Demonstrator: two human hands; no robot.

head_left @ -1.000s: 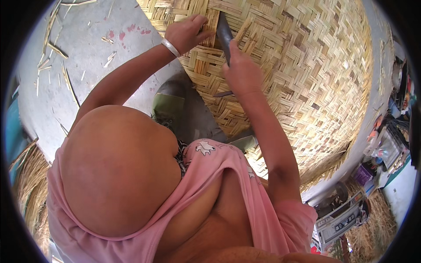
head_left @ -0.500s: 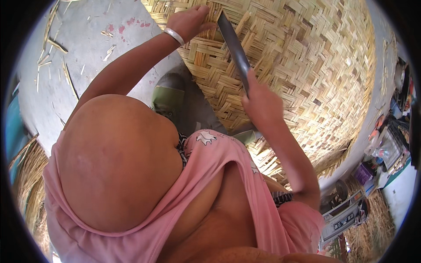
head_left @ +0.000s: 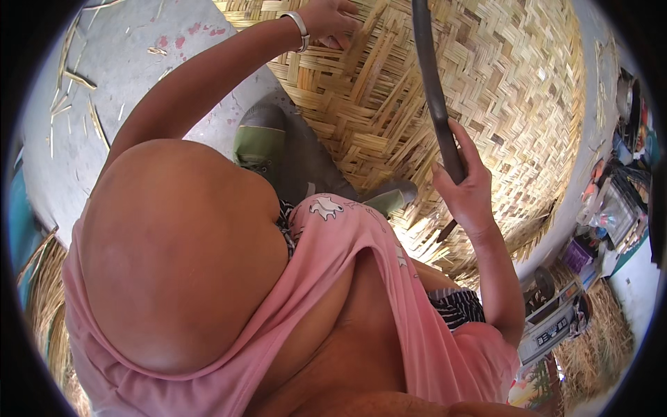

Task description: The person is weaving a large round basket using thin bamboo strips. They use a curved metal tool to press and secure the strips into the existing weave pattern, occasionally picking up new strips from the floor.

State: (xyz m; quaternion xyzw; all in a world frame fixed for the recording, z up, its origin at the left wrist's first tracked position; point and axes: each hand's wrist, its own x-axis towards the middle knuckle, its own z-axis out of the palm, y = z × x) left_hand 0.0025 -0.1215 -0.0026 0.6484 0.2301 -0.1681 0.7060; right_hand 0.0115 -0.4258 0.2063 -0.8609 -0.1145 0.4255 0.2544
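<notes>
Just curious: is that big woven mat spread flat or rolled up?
Spread flat: the woven mat lies open across the concrete floor, under both hands.

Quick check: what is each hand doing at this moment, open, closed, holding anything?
Left hand: fingers spread, pressing on the woven bamboo-strip mat, gripping nothing.
Right hand: closed around the long dark curved blade, near its lower end.
</notes>
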